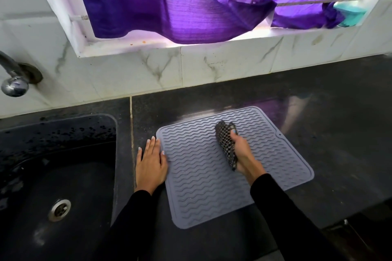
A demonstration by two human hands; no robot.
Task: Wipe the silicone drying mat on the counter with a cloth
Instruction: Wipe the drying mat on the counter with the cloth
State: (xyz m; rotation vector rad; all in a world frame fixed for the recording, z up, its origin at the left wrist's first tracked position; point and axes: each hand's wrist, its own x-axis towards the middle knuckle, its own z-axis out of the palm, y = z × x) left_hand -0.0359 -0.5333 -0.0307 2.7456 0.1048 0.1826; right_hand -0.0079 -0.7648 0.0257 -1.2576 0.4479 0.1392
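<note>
Grey silicone mat (203, 167) with wavy ridges lies flat on the dark stone counter (328, 133), right of the sink (57, 165), turned askew to its edge. Right hand (241, 152) grips a checkered woven cloth (226, 144) on it; left hand (151, 161) rests flat, fingers straight, at its left edge.

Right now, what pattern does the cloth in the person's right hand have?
The crumpled cloth has a small dark-and-light checked pattern, seen in the head view.

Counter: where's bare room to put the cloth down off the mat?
Bare counter lies right of the mat, also behind it up to the tiles. The left strip by the sink is narrow, taken by the left hand. The right hand holds the cloth mid-mat.
</note>
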